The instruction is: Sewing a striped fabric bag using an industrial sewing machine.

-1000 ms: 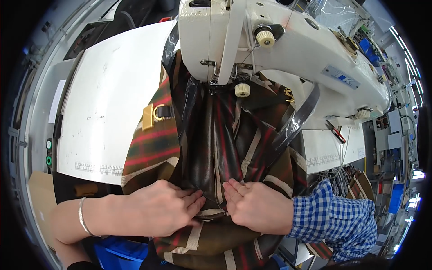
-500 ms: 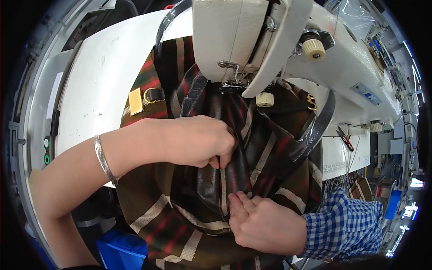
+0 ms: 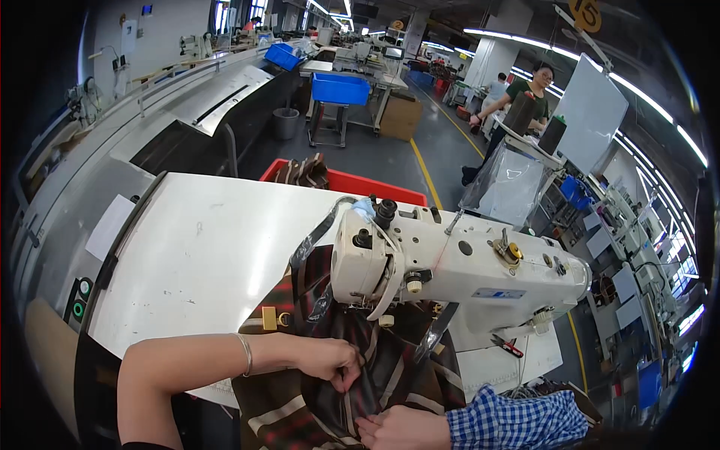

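A plaid bag [image 3: 274, 405] in brown, red and cream with dark lining lies bunched under the head of a white sewing machine [image 3: 442, 259]. My left hand [image 3: 330, 361], a silver bangle on its wrist, is closed with fingers pinching the dark fabric in front of the needle area. Nearer to me, my right hand [image 3: 405, 428], in a blue checked sleeve, grips the same cloth along a seam. A plastic-wrapped strap [image 3: 319, 232] loops up left of the machine head. A gold tag [image 3: 269, 318] hangs on the bag's left side. The needle tip cannot be made out.
Red-handled thread snips [image 3: 508, 346] lie on the white table [image 3: 202, 247] right of the bag. Behind the machine is a red bin [image 3: 367, 187] with plaid pieces. A blue crate [image 3: 340, 88] stands farther off. A person [image 3: 525, 101] works at the far right.
The view has tilted up, so the whole machine and the workshop now show. Both hands keep their hold on the bag, in much the same position on it.
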A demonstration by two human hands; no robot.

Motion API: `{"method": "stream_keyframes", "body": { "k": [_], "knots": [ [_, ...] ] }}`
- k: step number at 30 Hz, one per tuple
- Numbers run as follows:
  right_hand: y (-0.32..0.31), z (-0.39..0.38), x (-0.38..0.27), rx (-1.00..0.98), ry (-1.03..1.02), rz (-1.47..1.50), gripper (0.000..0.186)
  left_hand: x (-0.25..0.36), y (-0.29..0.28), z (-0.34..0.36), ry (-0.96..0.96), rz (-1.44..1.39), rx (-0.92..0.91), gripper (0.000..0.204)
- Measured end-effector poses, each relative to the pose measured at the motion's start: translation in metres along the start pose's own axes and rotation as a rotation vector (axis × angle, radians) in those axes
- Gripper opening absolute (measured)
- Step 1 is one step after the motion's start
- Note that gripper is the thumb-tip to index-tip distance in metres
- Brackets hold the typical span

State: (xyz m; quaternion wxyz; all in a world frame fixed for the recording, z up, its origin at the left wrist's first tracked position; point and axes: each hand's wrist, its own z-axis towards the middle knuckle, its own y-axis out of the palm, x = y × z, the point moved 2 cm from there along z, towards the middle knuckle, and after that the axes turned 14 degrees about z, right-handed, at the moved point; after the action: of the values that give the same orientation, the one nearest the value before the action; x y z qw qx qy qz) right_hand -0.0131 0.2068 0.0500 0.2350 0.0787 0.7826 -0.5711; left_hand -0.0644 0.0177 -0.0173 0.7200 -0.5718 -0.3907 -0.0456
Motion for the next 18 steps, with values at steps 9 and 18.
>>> {"method": "stream_keyframes", "body": {
  "k": [9, 18],
  "knots": [
    [-0.006, -0.004, 0.023, 0.474, 0.249, 0.331, 0.025, -0.009, -0.001, 0.001, 0.011, 0.029, -0.057, 0.009],
    [0.008, 0.047, 0.032, 0.163, -0.175, -0.735, 0.017, 0.000, -0.020, 0.007, -0.067, 0.090, -0.222, 0.020]
  ]
}}
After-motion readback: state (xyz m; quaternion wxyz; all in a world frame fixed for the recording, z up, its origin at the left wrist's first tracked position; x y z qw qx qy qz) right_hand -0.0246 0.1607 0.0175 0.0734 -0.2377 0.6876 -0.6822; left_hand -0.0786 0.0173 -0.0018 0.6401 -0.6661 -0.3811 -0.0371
